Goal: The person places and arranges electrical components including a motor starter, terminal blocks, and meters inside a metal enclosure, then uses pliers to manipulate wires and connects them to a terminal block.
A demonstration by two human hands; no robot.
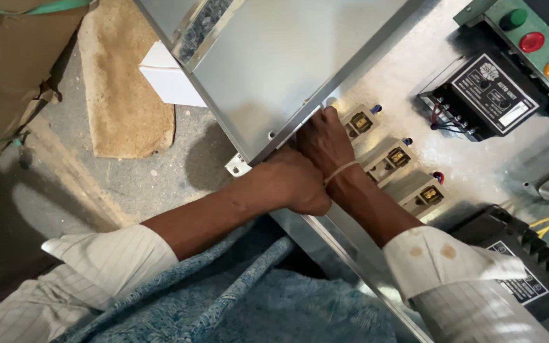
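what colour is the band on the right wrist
Pale cream or off-white, a thin band across the right hand wrist; head view.

A small white cardboard box (168, 77) sat in the upper left-centre of the frame, half tucked under the edge of the grey metal sheet, and a large brown carton (14, 70) bound with green strapping filled the upper left corner. At the upper right, a black module carried a tilted rectangular black label (494, 89) with white print and a small white patch. At the lower right, a second black unit bore a white-bordered black label (521, 279), partly hidden by a sleeve.
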